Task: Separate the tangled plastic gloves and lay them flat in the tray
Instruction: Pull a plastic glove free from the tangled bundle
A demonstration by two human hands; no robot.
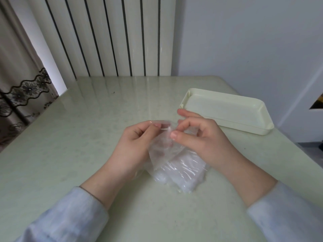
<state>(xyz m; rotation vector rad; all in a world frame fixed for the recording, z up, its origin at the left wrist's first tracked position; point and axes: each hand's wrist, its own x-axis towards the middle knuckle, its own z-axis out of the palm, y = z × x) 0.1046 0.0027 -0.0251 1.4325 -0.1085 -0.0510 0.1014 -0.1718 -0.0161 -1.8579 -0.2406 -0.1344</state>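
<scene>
Between the hands: we see a twisted strand of the plastic gloves [176, 168] pinched from both sides.
Left hand [138, 142]: thumb and forefinger closed on the film.
Right hand [197, 137]: thumb and forefinger nipping the same strand, other fingers loosely bent.
Rest of the gloves: clear and crumpled below the palms, lower part resting on the pale green table [83, 137].
Tray [227, 109]: cream, on the table just beyond the right hand.

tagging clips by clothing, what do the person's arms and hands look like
The left hand and right hand are bare, with no rings or watch. The left sleeve and right sleeve are long, pale blue-grey knit.
</scene>
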